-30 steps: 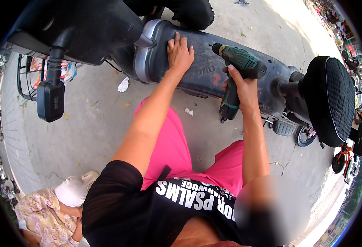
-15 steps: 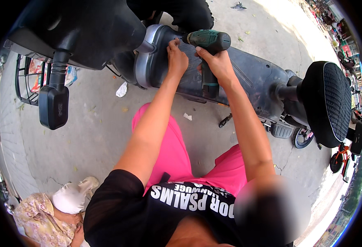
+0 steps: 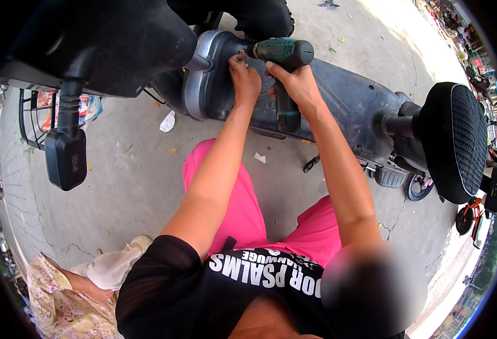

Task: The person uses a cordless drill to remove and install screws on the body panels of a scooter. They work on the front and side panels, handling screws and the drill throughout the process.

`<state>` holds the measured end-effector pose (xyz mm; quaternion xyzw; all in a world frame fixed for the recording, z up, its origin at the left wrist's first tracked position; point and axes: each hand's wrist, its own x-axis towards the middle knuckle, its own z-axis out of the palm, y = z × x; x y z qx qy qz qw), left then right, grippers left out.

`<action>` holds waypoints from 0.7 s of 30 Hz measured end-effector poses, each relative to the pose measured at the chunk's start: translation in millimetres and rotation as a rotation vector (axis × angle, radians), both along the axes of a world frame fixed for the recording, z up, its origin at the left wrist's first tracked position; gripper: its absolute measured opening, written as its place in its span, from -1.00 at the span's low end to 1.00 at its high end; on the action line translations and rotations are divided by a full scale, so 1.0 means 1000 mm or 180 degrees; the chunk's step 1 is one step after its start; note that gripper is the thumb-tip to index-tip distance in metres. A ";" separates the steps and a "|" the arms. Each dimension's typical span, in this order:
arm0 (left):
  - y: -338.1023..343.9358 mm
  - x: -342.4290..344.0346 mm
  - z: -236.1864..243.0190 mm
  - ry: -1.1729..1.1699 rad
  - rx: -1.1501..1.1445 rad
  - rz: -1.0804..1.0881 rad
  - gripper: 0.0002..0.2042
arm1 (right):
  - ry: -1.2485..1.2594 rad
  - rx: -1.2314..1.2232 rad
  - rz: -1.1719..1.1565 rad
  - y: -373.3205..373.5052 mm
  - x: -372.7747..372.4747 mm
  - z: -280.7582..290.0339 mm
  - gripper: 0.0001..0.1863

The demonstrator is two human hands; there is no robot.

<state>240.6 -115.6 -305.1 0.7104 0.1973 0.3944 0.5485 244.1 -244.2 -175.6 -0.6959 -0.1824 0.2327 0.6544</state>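
Left hand: fingers bunched beside the nose of the drill; too small to tell whether they pinch anything.
Right hand: wrapped round the drill's grip.
Drill: over the footboard, nose pointing left.
Seat: right of the footboard.
Mirror: at left, partly hiding the basket.
Paper: crumpled on the ground.

Up at twelve o'clock, dark trousers, bent at the knee; round at eight, a person in floral cloth. Crumpled white paper lies on concrete at ten, a smaller scrap near dial centre; just past three, an orange-and-black vehicle!
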 end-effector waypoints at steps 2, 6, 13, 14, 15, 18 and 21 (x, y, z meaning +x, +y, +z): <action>-0.002 -0.001 0.002 -0.0110 0.0017 0.0027 -0.64 | -0.0003 0.0023 -0.0009 0.000 0.004 -0.004 -0.70; -0.007 -0.013 0.005 -0.0104 -0.0190 0.0044 -0.64 | 0.0030 -0.0415 0.0033 0.004 0.013 0.004 -0.66; -0.026 -0.038 0.004 0.1046 0.2099 0.0062 -0.62 | -0.0962 -0.1469 0.0719 0.018 0.046 0.039 -0.60; -0.027 -0.041 0.000 0.1261 0.2639 0.0215 -0.60 | -0.1057 -0.1536 0.0878 0.022 0.049 0.041 -0.60; -0.025 -0.040 -0.003 0.1355 0.2649 0.0264 -0.60 | -0.1152 -0.1602 0.1037 0.025 0.051 0.045 -0.59; -0.025 -0.039 -0.004 0.1309 0.2765 0.0305 -0.59 | -0.1320 -0.1675 0.1143 0.024 0.047 0.047 -0.61; -0.026 -0.038 -0.005 0.1219 0.2703 0.0302 -0.60 | -0.1239 -0.1508 0.1047 0.016 0.044 0.043 -0.63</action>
